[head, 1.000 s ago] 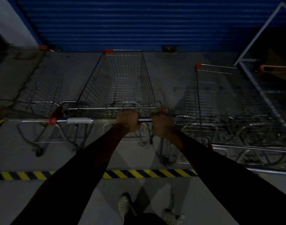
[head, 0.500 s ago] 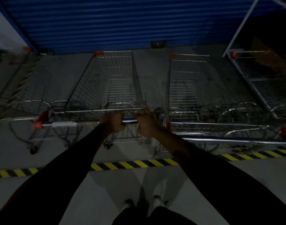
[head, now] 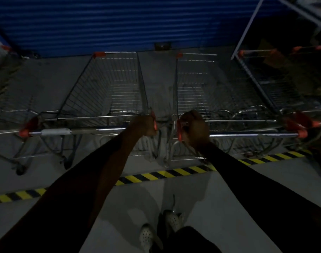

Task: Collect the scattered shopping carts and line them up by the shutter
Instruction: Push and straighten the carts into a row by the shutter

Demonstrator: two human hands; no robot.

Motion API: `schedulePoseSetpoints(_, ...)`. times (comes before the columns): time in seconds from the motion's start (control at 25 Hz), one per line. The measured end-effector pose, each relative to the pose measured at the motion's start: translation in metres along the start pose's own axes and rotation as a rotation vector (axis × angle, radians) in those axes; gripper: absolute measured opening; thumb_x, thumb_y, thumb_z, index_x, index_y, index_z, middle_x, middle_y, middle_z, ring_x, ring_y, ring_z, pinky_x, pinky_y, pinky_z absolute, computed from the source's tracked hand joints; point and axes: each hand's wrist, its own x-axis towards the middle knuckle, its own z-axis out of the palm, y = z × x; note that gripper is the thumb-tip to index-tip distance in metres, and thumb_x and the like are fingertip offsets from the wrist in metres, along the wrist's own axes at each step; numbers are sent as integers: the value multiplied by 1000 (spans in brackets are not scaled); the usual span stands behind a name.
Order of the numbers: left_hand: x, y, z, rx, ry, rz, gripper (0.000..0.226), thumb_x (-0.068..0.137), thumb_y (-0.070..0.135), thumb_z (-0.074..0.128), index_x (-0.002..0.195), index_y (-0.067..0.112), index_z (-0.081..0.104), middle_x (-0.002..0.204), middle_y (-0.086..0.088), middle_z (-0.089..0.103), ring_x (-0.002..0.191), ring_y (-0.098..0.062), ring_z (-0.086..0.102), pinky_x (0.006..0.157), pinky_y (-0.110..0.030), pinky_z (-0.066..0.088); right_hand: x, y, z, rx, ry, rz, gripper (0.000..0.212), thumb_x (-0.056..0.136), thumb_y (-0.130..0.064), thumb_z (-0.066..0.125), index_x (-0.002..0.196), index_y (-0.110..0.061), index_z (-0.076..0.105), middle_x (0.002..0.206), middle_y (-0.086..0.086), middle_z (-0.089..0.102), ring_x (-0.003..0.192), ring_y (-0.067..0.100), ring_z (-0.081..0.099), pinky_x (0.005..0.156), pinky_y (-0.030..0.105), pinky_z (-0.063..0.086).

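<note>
Two wire shopping carts stand side by side, noses toward the blue shutter (head: 105, 24). My left hand (head: 144, 126) grips the right end of the handle of the left cart (head: 108, 84). My right hand (head: 195, 130) grips the left end of the handle of the right cart (head: 198, 84). Both handles have orange end caps and lie almost in one line. A third cart (head: 276, 79) stands further right, partly in the dark. Another cart (head: 8, 88) shows dimly at the left edge.
A yellow-and-black hazard stripe (head: 165, 174) runs across the grey floor just behind the carts' rear wheels. A white metal frame (head: 247, 33) leans at the upper right. My feet in pale shoes (head: 161, 229) stand behind the stripe. The scene is dim.
Both hands held one cart's handle before. My right hand has moved over to the handle of the neighbouring cart on the right, and the view has swung rightward.
</note>
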Motion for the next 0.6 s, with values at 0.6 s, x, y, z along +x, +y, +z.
schedulePoseSetpoints(0.6,-41,85,25,90,118,-166,38,77,46,61,106,21,65,108,-5,67,100,-28,64,78,-35,49,-13,35,-11,-417,-545,-182,50,84,-66,47,104,-23,63,87,5,72,81,29,69,74,34,53)
